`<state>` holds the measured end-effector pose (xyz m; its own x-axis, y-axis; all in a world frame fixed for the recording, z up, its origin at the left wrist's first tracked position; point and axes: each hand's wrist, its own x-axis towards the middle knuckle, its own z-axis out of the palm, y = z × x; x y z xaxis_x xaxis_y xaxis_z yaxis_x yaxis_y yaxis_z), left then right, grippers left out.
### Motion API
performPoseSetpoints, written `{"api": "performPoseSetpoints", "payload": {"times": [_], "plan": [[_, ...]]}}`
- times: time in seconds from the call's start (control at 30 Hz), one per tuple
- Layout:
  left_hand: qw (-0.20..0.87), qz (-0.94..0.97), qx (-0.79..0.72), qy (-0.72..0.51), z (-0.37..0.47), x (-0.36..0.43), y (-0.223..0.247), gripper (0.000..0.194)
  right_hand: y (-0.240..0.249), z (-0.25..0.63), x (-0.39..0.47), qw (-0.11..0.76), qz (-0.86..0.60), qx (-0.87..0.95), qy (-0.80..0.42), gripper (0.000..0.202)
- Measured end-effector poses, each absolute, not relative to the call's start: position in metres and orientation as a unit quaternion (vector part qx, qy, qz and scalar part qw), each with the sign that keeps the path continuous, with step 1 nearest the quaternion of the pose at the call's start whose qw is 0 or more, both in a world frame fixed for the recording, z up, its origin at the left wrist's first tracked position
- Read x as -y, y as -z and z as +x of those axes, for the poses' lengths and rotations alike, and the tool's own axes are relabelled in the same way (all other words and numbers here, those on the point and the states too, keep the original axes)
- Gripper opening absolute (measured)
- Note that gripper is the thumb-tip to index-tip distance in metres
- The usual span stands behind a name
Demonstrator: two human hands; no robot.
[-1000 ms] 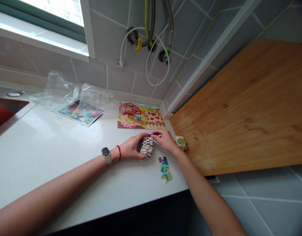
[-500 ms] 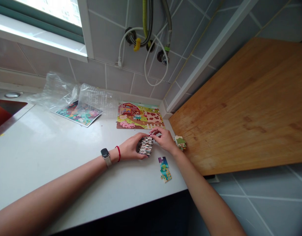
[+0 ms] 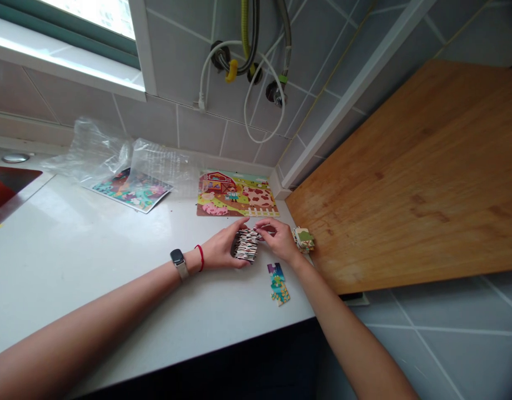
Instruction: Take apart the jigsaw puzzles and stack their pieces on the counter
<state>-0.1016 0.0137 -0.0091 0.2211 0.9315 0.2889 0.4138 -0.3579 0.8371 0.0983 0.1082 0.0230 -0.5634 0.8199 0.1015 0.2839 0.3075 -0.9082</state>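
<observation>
A thick stack of jigsaw puzzle pieces (image 3: 246, 245) stands edge-on in my left hand (image 3: 225, 245), held between thumb and fingers just above or on the white counter. At the stack's far right end, my right hand (image 3: 280, 239) pinches a puzzle piece, mostly hidden by the fingers. Nearer the counter's front edge lie joined puzzle pieces (image 3: 278, 284) in purple, teal and yellow. Beside my right wrist, against the wooden board, sits a small pile of puzzle pieces (image 3: 304, 239) with a green and beige top.
Behind my hands lies a farm picture (image 3: 237, 194) with a barn and cow. To its left, clear plastic bags (image 3: 156, 166) partly cover another colourful picture sheet (image 3: 133, 191). A large wooden board (image 3: 414, 183) leans along the right side. Hoses and a white cable (image 3: 245, 119) hang from the wall.
My right hand has drawn slightly right, away from the stack's end, with a piece between its fingers. My left thumb and fingers still hold the stack. The view has shifted slightly.
</observation>
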Motion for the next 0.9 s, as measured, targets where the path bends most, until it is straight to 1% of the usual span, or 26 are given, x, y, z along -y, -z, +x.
{"api": "performPoseSetpoints", "payload": {"times": [0.1,0.17,0.27,0.33,0.37,0.4,0.43,0.5,0.53,0.6,0.67,0.73,0.83,0.9], "plan": [[0.291,0.733,-0.47,-0.395,-0.102,-0.015,0.01,0.093,-0.021,0.097,-0.109,0.281,-0.37,0.724,-0.51,0.024],[0.292,0.736,-0.47,-0.39,-0.103,-0.016,0.011,0.087,-0.023,0.095,-0.11,0.279,-0.362,0.722,-0.519,0.025],[0.299,0.729,-0.477,-0.389,-0.104,-0.016,0.011,0.086,-0.032,0.101,-0.106,0.279,-0.363,0.765,-0.453,0.025],[0.306,0.725,-0.481,-0.386,-0.104,-0.015,0.01,0.086,-0.042,0.114,-0.099,0.247,-0.386,0.802,-0.383,0.023],[0.308,0.724,-0.482,-0.385,-0.104,-0.015,0.01,0.086,-0.047,0.122,-0.095,0.208,-0.399,0.818,-0.359,0.023],[0.308,0.724,-0.482,-0.385,-0.104,-0.015,0.009,0.086,-0.052,0.132,-0.09,0.151,-0.401,0.834,-0.348,0.024],[0.308,0.725,-0.48,-0.385,-0.104,-0.015,0.009,0.086,-0.057,0.141,-0.085,0.083,-0.393,0.853,-0.332,0.03],[0.305,0.729,-0.478,-0.385,-0.104,-0.015,0.01,0.086,-0.062,0.157,-0.075,-0.038,-0.379,0.883,-0.274,0.049],[0.303,0.73,-0.476,-0.384,-0.104,-0.015,0.011,0.086,-0.064,0.163,-0.072,-0.073,-0.386,0.887,-0.242,0.052],[0.303,0.732,-0.476,-0.382,-0.105,-0.016,0.012,0.087,-0.063,0.168,-0.068,-0.112,-0.397,0.886,-0.213,0.051],[0.304,0.732,-0.477,-0.38,-0.105,-0.016,0.012,0.086,-0.06,0.169,-0.069,-0.117,-0.4,0.882,-0.221,0.047],[0.308,0.732,-0.475,-0.379,-0.105,-0.016,0.012,0.086,-0.057,0.167,-0.076,-0.093,-0.393,0.877,-0.26,0.039],[0.317,0.733,-0.467,-0.38,-0.105,-0.015,0.01,0.085,-0.055,0.162,-0.089,-0.034,-0.392,0.861,-0.322,0.019],[0.322,0.734,-0.462,-0.38,-0.105,-0.015,0.008,0.085,-0.054,0.155,-0.097,0.033,-0.407,0.848,-0.339,0.009]]}}
